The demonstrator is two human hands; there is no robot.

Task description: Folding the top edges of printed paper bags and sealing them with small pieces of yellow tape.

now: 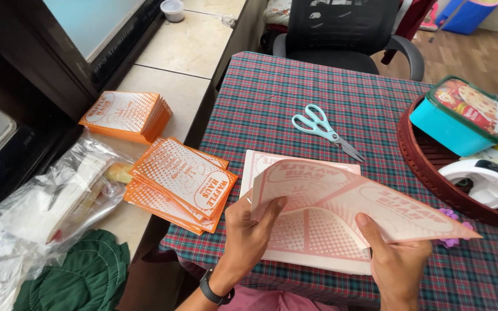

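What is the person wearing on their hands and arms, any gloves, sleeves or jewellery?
Both hands are bare, with no gloves. The left hand has a black band, a watch or fitness tracker, strapped round its wrist. The right hand shows no rings or bracelet, and its wrist is plain. No sleeves reach the forearms in view. The fingernails look short and unpainted.

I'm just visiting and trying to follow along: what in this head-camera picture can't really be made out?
- Stack of flat sheets: mostly covered by the sheet that the left hand and right hand hold.
- Basket: cut off by the right edge; its contents only partly show.
- White rounded object in the basket: partly cut off, kind unclear.
- Plastic bag: crumpled film blurs what's inside.
- Small tub: cut by the top edge.
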